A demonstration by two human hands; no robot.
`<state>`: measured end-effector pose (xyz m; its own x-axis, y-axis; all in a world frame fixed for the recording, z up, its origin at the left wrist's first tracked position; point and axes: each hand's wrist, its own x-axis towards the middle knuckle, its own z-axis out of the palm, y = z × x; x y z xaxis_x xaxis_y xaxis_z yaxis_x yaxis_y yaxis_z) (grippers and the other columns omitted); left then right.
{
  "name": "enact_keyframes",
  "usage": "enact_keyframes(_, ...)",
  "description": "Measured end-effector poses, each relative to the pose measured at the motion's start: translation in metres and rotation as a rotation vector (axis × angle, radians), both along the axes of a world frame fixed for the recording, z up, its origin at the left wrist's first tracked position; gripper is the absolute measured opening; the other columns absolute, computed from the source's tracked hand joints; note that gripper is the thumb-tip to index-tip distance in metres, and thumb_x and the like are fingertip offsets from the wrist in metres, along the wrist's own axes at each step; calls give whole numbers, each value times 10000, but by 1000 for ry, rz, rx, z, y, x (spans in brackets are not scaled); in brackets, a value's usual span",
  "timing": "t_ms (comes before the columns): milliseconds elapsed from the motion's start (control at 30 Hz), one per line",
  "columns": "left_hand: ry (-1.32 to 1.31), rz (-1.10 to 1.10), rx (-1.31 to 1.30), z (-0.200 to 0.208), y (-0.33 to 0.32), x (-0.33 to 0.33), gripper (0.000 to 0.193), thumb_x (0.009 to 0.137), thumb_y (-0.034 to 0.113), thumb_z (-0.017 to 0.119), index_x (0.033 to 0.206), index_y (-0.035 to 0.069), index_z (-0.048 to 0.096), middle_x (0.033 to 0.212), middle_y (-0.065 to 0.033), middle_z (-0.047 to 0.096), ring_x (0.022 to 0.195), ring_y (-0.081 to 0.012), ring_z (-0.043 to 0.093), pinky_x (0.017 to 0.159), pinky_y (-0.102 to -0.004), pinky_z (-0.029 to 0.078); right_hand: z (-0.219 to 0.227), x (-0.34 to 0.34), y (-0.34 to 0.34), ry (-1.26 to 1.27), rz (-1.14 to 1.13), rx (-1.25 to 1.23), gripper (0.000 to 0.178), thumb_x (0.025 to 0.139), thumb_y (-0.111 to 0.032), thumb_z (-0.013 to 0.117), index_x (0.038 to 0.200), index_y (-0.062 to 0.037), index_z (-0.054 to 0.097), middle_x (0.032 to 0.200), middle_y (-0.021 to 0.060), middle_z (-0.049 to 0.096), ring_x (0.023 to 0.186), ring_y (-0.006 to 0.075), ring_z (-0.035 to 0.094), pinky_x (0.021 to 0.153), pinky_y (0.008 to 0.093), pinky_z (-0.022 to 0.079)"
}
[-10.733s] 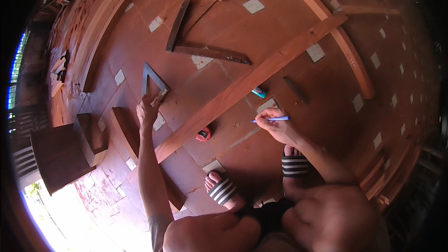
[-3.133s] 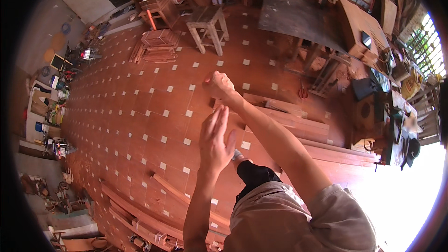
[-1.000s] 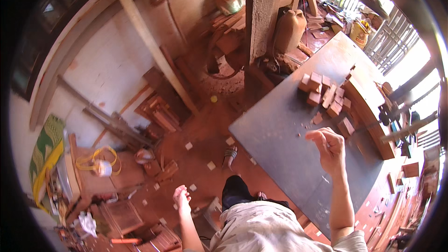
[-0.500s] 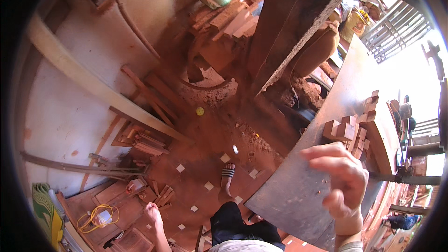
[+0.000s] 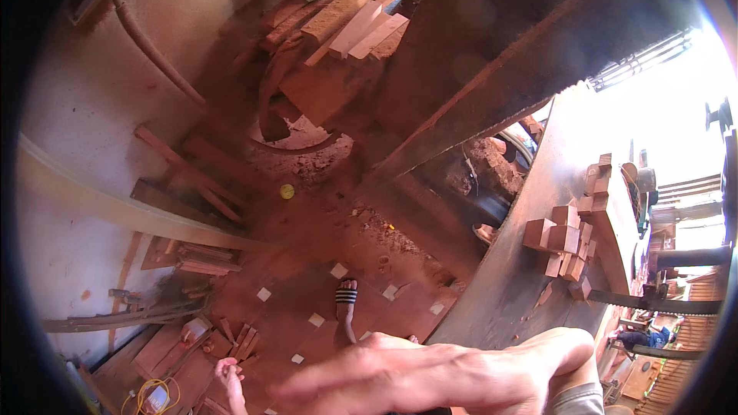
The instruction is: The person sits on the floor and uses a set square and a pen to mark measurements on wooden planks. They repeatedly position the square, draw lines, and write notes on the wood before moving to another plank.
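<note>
My right hand point(image 5: 469, 375) reaches leftward across the lower middle, over my lap and the near end of the grey table point(image 5: 477, 311). Its fingers are stretched out and somewhat smeared by motion, and nothing shows in them. Low at the left, my left hand point(image 5: 229, 376) hangs with loosely curled fingers, slightly apart, holding nothing that I can see. Small reddish wood blocks point(image 5: 560, 236) lie heaped on the table, beyond my right hand and apart from it. A curved wooden board point(image 5: 613, 234) stands beside them.
A large dark machine body point(image 5: 530, 54) rises behind the table. A toothed blade point(image 5: 661, 304) juts out at the right. Wood offcuts point(image 5: 346, 27) are piled at the back. A yellow cord point(image 5: 141, 397) lies at lower left, and a yellow-green ball point(image 5: 287, 191) on the dusty floor.
My right hand has swung down and left from above the table, its curled fingers straightening. My left hand has shifted slightly down and left in view. The whole view has turned a little.
</note>
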<state>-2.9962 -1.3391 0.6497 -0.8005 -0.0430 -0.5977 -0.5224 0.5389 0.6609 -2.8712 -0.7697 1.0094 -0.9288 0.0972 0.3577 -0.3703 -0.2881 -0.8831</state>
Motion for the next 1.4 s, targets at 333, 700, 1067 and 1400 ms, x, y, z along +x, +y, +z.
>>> enact_keyframes(333,347,-496,-53,-21,-10,-101,147,910,41,504,770,67,465,755,-20,504,703,-162,505,691,-320,432,-61,-5,40,-181,-34,-11,1651,498,-833,842,1679,49,99,1709,243,190,1550,375,299,1252,495,284)
enact_keyframes(700,734,-533,-283,116,203,-130,148,730,-3,488,726,51,626,697,-74,636,671,-210,601,672,-346,499,-116,-5,78,-359,-106,194,1697,458,-877,792,1678,55,69,1728,304,113,1609,427,155,1279,536,218)
enact_keyframes(1067,886,-905,549,220,353,-132,478,995,538,634,938,64,658,1062,-163,641,950,-304,594,789,-432,514,-85,18,53,-634,-439,-41,1583,556,-863,850,1689,8,168,1764,215,156,1630,372,164,1290,551,145)
enact_keyframes(1400,471,-667,2007,264,499,-45,656,881,621,792,1164,30,821,1203,-202,698,899,-282,673,718,-405,549,-78,68,44,-924,-588,-140,1425,697,-654,919,1712,-65,109,1788,179,49,1650,372,39,1304,603,75)
